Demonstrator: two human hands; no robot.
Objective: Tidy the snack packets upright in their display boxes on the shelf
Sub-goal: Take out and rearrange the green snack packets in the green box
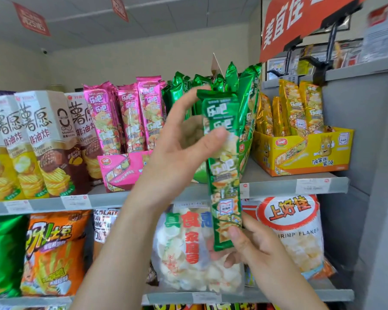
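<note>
Grey shelf (pixel 271 186) bears pink box (pixel 121 168), yellow box (pixel 300 153).

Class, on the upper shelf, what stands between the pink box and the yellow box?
In the head view, green packets stand between the pink box and yellow box; the left hand and right hand hold a loose packet in front.

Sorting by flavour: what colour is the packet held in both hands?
The packet is shiny green; head view.

Open air above far green foil packets (pixel 246 90), one held green foil packet (pixel 224 171) blocking their front, bare grey shelf strip (pixel 251 173) right, yellow cardboard box (pixel 305 153) beyond.
</note>
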